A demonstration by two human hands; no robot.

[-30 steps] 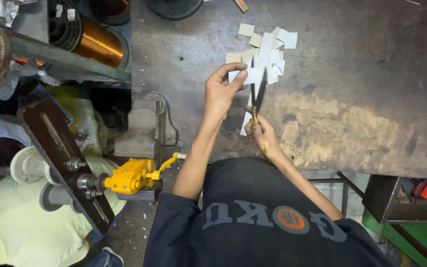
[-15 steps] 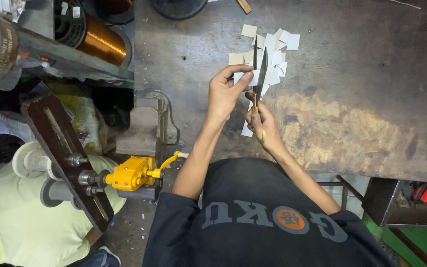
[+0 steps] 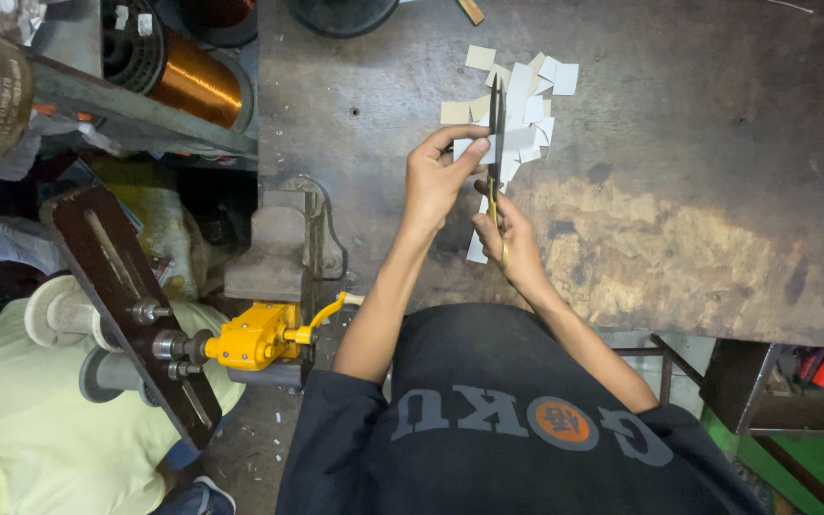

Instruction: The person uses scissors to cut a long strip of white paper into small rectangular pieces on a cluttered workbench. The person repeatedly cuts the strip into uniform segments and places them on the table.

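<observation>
My left hand (image 3: 434, 179) pinches a small white paper piece (image 3: 465, 149) above the dark metal workbench (image 3: 679, 143). My right hand (image 3: 510, 238) grips yellow-handled scissors (image 3: 495, 129). Their blades point away from me, right beside the held piece. Just beyond the blades lies a pile of several cut white paper pieces (image 3: 529, 91). One more white scrap (image 3: 476, 250) rests on the bench under my right hand.
A grey bench vise (image 3: 278, 250) is fixed at the bench's left edge, with a yellow tool (image 3: 255, 336) below it. A copper wire spool (image 3: 193, 84) sits at upper left. Another person in a pale shirt (image 3: 21, 410) stands lower left beside a slotted dark bar (image 3: 126, 300).
The scissors' blades have swung from a slant to nearly straight away from me, reaching further into the paper pile. Both hands stay at the same spot on the bench.
</observation>
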